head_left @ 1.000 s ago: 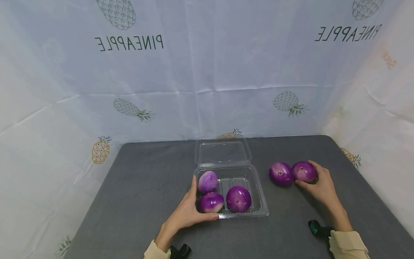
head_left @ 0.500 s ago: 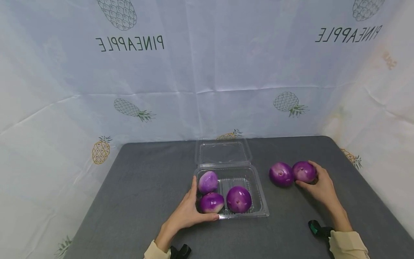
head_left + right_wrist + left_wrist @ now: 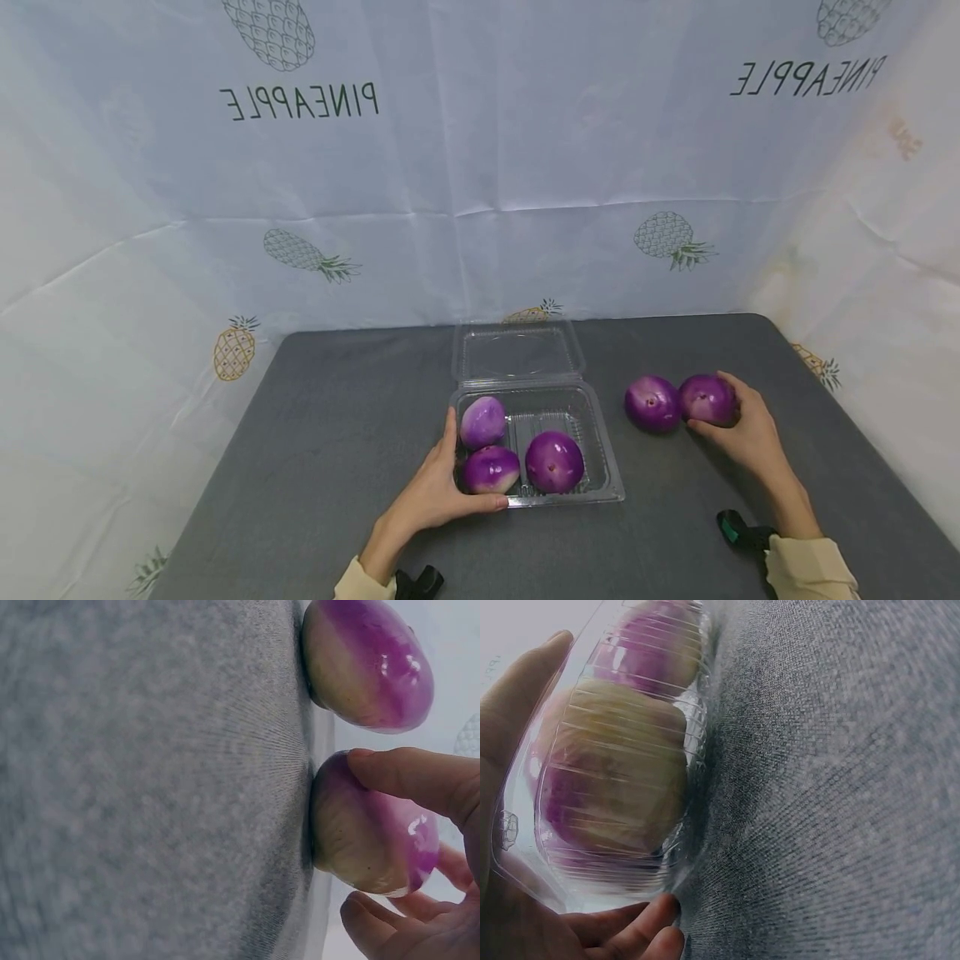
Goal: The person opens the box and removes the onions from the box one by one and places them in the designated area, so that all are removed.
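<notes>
My left hand (image 3: 435, 492) holds the near left corner of a clear plastic clamshell container (image 3: 600, 467), thumb along the front and a finger up the left side. Inside lie three shiny purple-and-cream turnips: a paler turnip (image 3: 482, 422) at the back left, one turnip (image 3: 491, 470) in front of it, and a rounder turnip (image 3: 554, 462) at the right. Through the ribbed wall, the left wrist view shows a turnip (image 3: 615, 765). On the right, my right hand (image 3: 750, 433) grips a turnip (image 3: 708, 400) resting on the table. Close to its left sits another turnip (image 3: 652, 403).
The container's lid (image 3: 517, 352) stands open toward the back of the grey table (image 3: 360, 417). Behind and beside the table hangs a white curtain (image 3: 525, 150) with pineapple prints.
The turnip in my right hand has turned a little and shifted slightly right along with the hand. My left hand and the container have stayed in place.
</notes>
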Tool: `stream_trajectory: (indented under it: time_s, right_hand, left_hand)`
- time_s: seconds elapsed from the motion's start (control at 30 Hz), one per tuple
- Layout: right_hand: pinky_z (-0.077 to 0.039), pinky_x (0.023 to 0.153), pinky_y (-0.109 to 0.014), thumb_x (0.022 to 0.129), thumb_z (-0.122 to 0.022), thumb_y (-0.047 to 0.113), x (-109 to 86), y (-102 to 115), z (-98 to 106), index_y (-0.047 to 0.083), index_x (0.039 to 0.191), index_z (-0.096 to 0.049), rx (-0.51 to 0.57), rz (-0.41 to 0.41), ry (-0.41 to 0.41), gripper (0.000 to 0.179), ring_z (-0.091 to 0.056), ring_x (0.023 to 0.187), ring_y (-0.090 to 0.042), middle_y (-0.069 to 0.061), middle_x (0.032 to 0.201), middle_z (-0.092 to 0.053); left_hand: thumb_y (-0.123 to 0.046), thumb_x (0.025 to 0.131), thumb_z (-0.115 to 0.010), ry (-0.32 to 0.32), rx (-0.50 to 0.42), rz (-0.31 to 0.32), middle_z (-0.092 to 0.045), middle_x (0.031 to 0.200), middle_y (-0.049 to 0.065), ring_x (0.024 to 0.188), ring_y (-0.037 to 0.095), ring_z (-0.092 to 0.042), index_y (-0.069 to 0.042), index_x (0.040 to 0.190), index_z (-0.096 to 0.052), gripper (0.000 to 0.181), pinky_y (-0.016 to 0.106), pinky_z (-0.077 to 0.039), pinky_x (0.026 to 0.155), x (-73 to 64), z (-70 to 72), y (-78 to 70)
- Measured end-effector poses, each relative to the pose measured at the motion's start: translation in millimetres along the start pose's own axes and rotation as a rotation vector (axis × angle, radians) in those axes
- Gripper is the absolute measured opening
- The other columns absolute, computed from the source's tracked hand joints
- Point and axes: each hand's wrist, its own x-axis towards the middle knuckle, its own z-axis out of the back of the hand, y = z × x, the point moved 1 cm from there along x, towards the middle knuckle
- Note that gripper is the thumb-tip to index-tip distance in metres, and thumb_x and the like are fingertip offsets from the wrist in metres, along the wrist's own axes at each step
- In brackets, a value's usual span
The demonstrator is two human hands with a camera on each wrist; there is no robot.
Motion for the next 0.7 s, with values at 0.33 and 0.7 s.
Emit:
stream_trajectory:
  time_s: [0.33, 0.7]
  right_hand:
    - [-0.045, 0.081, -0.035, 0.074, -0.088, 0.005, -1.2, 11, 9, -0.007, 0.147, -0.043, -0.031, 0.044, -0.051, 0.087, -0.048, 0.115, -0.051, -0.039, 0.136, -0.045]
    - [-0.033, 0.1, -0.078, 0.079, -0.087, 0.007, -1.5, 51, 15, -0.001, 0.15, -0.046, 0.092, 0.137, -0.017, 0.082, -0.035, 0.137, -0.063, -0.037, 0.153, -0.035]
  left_hand:
    - [-0.066, 0.065, -0.089, -0.001, -0.003, 0.006, -0.021, 0.167, 0.029, 0.135, 0.039, -0.055, -0.021, 0.165, 0.012, 0.149, 0.062, -0.041, 0.113, 0.0, 0.1, 0.1]
    - [-0.064, 0.065, -0.089, -0.003, -0.011, 0.002, -0.022, 0.167, 0.028, 0.135, 0.038, -0.055, -0.02, 0.165, 0.012, 0.149, 0.061, -0.043, 0.113, -0.2, 0.4, 1.1]
